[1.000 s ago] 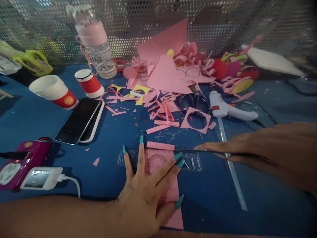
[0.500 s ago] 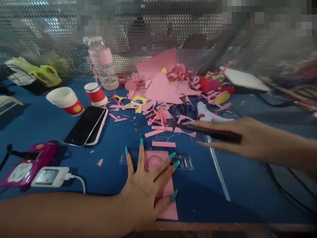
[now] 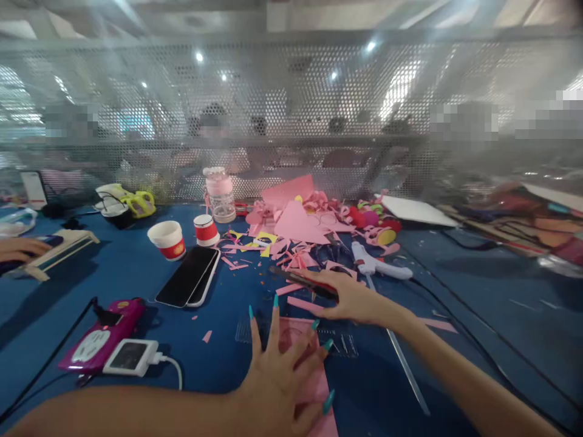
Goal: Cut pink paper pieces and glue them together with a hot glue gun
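Observation:
My left hand (image 3: 285, 370), fingers spread, presses flat on a pink sheet (image 3: 324, 388) and a clear plastic ruler (image 3: 344, 343) at the table's front. The ruler lies crosswise, with the sheet's far end showing at it. My right hand (image 3: 344, 297) is closed around a black and red utility knife (image 3: 314, 284), its tip pointing left over the pink scraps (image 3: 300, 261). Close to the right fingertips lies a narrow pink strip (image 3: 304, 304); whether they touch it I cannot tell. A clear glue stick (image 3: 407, 370) lies under my right forearm.
A white glue gun (image 3: 380, 265) with its cord is at right. Two phones (image 3: 189, 276), paper cups (image 3: 166, 240), a bottle (image 3: 221, 194) and a purple device (image 3: 102, 337) stand left. Another person's hand (image 3: 22, 249) is at far left. A perforated screen (image 3: 282, 121) closes the back.
My view has tilted up, so the table sits lower. My right hand has moved left with the knife, closer to the strips and my left hand. The left hand stays on the ruler.

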`<state>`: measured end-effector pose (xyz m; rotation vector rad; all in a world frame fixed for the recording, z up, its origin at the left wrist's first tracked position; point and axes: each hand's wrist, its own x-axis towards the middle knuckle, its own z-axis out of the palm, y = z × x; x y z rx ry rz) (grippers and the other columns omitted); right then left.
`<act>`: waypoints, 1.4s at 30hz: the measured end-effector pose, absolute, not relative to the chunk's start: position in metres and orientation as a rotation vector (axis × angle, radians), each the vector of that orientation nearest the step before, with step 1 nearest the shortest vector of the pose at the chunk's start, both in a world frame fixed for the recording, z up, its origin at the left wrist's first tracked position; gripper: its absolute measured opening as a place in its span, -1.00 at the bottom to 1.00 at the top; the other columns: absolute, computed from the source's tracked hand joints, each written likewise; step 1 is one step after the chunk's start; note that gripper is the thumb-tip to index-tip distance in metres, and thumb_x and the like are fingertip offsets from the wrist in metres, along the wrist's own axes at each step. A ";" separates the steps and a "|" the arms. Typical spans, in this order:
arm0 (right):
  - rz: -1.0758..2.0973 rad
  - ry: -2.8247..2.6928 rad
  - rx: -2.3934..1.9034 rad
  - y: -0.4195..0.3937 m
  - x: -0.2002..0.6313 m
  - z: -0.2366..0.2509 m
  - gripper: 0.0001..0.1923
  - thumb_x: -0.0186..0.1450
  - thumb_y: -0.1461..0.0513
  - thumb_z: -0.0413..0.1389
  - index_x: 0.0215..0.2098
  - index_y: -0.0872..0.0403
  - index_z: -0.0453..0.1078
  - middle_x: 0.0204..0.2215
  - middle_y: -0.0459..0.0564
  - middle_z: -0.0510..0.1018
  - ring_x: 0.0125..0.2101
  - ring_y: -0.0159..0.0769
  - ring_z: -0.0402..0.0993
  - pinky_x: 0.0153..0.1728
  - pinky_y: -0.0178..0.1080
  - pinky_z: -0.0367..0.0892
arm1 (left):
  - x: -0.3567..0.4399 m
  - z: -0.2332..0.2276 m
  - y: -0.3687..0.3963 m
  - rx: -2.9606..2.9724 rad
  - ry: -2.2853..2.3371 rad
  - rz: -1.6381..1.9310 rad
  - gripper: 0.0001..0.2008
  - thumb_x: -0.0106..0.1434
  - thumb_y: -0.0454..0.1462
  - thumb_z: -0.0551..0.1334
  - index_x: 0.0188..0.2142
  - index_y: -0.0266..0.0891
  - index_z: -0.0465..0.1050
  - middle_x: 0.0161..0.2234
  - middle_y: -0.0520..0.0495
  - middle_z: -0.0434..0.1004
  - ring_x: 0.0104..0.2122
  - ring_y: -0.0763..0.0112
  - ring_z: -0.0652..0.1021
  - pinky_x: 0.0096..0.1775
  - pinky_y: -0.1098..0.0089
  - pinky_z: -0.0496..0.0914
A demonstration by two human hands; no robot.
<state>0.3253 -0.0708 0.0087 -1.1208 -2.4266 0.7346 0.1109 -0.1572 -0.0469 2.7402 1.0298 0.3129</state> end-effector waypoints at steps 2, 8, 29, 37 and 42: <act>0.693 -2.380 -1.133 -0.071 0.326 0.002 -0.39 0.21 0.13 0.10 0.23 -0.11 0.14 0.10 -0.11 0.40 0.03 -0.18 0.37 0.07 -0.12 0.21 | 0.111 -0.046 -0.156 2.736 0.962 0.312 -0.43 0.32 0.05 -0.09 0.28 0.15 -0.20 0.30 0.14 -0.06 0.22 -0.43 -0.11 -0.08 -0.59 -0.16; 0.456 -2.244 -1.234 -0.060 0.336 -0.017 -0.31 0.16 0.18 0.15 0.24 -0.02 0.12 -0.01 0.03 0.49 -0.07 -0.12 0.43 -0.03 -0.06 0.30 | 0.114 -0.041 -0.149 2.781 0.972 0.291 -0.47 0.34 0.02 -0.08 0.27 0.18 -0.17 0.30 0.14 -0.03 0.24 -0.32 -0.07 -0.04 -0.54 -0.09; -0.061 -2.010 -1.361 -0.074 0.321 -0.037 -0.56 0.31 0.18 -0.07 0.14 0.02 0.21 -0.15 0.10 0.47 -0.16 -0.14 0.47 -0.19 -0.13 0.41 | 0.116 -0.055 -0.109 2.753 1.320 0.310 -0.49 0.37 -0.16 -0.05 0.27 -0.19 -0.01 0.27 -0.13 0.05 0.26 -0.05 0.00 0.14 -0.23 0.01; 0.094 -1.660 -1.546 -0.067 0.329 -0.032 -0.73 0.33 0.06 -0.13 -0.29 0.08 0.25 -0.41 0.11 0.53 -0.38 -0.12 0.50 -0.37 -0.18 0.33 | 0.116 -0.055 -0.109 2.876 1.004 0.437 -0.54 0.37 -0.28 -0.07 0.25 -0.22 0.03 0.22 -0.15 0.19 0.22 0.22 0.20 0.18 0.04 0.12; 0.158 -1.624 -1.640 -0.068 0.328 -0.029 -0.76 0.32 0.05 -0.13 -0.32 0.04 0.19 -0.52 0.02 0.51 -0.49 -0.15 0.48 -0.47 -0.23 0.26 | 0.118 -0.050 -0.115 2.873 1.080 0.505 -0.48 0.30 -0.19 0.11 0.21 -0.23 0.09 0.17 -0.17 0.26 0.14 0.18 0.30 0.12 0.11 0.22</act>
